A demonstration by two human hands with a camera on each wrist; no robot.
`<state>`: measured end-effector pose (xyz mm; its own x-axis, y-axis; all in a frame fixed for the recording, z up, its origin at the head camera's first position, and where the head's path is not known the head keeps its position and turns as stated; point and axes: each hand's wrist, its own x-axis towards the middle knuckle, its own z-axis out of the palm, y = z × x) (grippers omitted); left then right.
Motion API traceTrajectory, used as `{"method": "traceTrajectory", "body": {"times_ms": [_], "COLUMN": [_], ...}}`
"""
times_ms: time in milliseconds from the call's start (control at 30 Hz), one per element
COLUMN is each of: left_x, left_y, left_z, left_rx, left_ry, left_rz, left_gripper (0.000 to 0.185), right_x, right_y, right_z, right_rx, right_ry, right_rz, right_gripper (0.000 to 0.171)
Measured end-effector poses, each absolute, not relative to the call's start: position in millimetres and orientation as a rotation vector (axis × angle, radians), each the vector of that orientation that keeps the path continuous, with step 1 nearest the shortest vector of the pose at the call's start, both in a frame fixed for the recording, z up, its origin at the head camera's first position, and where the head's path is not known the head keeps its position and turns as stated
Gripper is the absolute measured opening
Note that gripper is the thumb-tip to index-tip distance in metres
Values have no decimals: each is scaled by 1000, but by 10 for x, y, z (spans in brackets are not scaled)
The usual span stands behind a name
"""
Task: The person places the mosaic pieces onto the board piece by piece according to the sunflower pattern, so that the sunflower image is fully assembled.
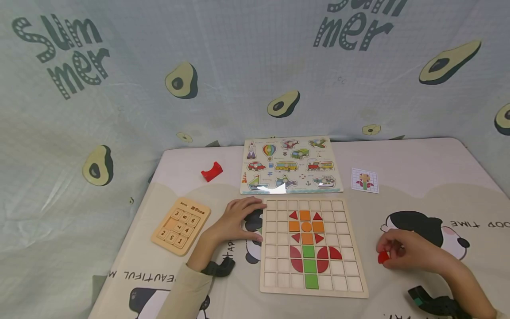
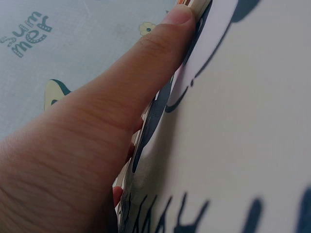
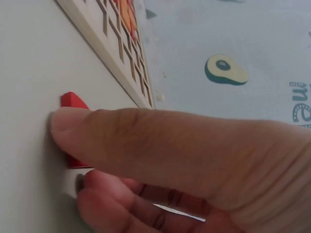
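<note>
The right hand [image 1: 406,254] pinches a red piece [image 1: 383,257] on the counter [image 1: 418,177], while the left hand [image 1: 235,219] lies flat, fingers relaxed, against the wooden grid board [image 1: 350,248].

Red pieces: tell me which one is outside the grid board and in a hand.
The small red piece pinched by the right hand, on the mat right of the grid board. The other red pieces sit in the board's cells; the red block lies untouched.

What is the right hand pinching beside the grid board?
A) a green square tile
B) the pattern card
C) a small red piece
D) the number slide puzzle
C: the right hand pinches a small red piece on the table, right of the grid board.
</note>
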<state>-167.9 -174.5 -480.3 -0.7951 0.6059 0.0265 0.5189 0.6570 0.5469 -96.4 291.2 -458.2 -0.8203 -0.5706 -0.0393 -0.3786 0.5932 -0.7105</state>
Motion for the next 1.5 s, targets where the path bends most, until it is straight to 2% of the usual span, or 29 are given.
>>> {"method": "traceTrajectory", "body": {"times_ms": [933,1267,1500], "left_x": [-1681,-1672,-1685], "left_y": [-1745,-1747,-1745], "left_z": [-4796,-4804,-4817], "left_rx": [936,930,933], "left_ry": [2716,2718,2722], "left_rz": [813,806,811], "left_gripper": [84,84,85], "right_x": [-1013,-1004,-1015], "right_y": [2759,2523,2328], "right_z": [-4598,-4520,-4451], "right_rx": [-935,-1044,-1078], "right_ry": [2720,2675,2604], "right_rz": [-1093,-1128,-1131], "right_gripper": [31,33,26]}}
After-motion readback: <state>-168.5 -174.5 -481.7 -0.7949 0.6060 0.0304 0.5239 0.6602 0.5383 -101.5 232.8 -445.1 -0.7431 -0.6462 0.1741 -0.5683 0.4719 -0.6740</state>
